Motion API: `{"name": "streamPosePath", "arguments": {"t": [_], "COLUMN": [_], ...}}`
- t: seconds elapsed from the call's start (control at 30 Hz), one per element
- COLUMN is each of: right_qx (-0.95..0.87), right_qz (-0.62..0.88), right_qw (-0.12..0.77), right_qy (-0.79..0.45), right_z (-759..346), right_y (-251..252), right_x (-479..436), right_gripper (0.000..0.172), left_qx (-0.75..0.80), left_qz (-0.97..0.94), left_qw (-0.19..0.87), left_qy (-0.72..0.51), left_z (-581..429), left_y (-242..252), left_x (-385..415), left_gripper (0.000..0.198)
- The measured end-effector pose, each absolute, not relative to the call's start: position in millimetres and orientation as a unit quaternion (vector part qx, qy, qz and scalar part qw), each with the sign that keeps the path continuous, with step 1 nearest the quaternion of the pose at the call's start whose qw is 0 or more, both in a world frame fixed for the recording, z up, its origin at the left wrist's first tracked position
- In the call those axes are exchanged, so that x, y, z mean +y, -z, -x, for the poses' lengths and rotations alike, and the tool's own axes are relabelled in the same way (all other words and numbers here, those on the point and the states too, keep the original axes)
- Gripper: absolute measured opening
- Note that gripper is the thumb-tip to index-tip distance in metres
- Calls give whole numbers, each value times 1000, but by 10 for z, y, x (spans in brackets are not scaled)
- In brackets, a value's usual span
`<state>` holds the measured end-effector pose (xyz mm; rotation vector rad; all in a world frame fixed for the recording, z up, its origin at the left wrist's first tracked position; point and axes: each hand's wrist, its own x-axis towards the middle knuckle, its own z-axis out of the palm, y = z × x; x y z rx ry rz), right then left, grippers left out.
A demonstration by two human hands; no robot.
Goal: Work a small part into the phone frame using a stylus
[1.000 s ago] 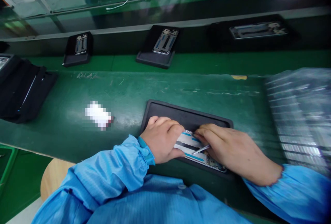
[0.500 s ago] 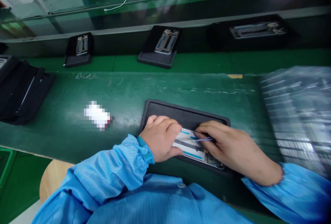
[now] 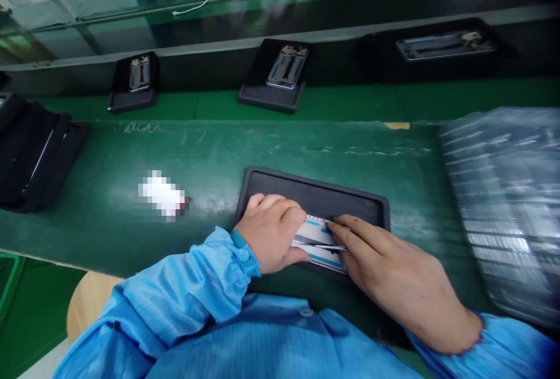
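Note:
An opened phone frame, silvery with blue strips, lies in a black tray in front of me. My left hand is closed round its left part, fingers over the far edge and thumb at the near side. My right hand is closed on a thin pointed metal tool. The tool lies low over the middle of the frame, its tip towards my left hand. Right fingers rest by the far edge of the frame and hide its right end.
Along the back ledge stand black trays with more phone frames: left, middle and right. A stack of black trays is at the left. Clear plastic trays stand at the right. A blurred-out white item lies on the green bench.
My right hand has moved nearer and now covers the right end of the phone frame. The tool's tip has shifted left along the frame. My left hand has stayed put.

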<state>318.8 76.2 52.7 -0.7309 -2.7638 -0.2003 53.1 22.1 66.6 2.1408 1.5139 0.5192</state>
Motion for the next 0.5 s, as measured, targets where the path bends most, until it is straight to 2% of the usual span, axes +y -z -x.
{"name": "streamPosePath", "arguments": {"t": [0.13,0.2,0.4,0.5], "right_qx": [-957,-957,-846,-809], "right_qz": [272,277,384,412], "right_qw": [72,79,284,316], "right_qy": [69,29,-235,-275], "right_z": [-3053,-3056,-3376,-3395], "right_y": [-612,-688,-1012,-961], "right_x": [723,790,1088,1068], "right_gripper": [37,34,25,30], "left_qx": [559,564,560,564], "left_qz": [-774,-770,-774,-772], "left_qw": [233,231,228,221], "left_qy": [-186,-188,-189,-192], "left_z": [-531,-527,-509,-504], "left_y": [-679,-682,-652,-644], "left_x": [223,223,220,222], "left_gripper": [60,60,57,58]}}
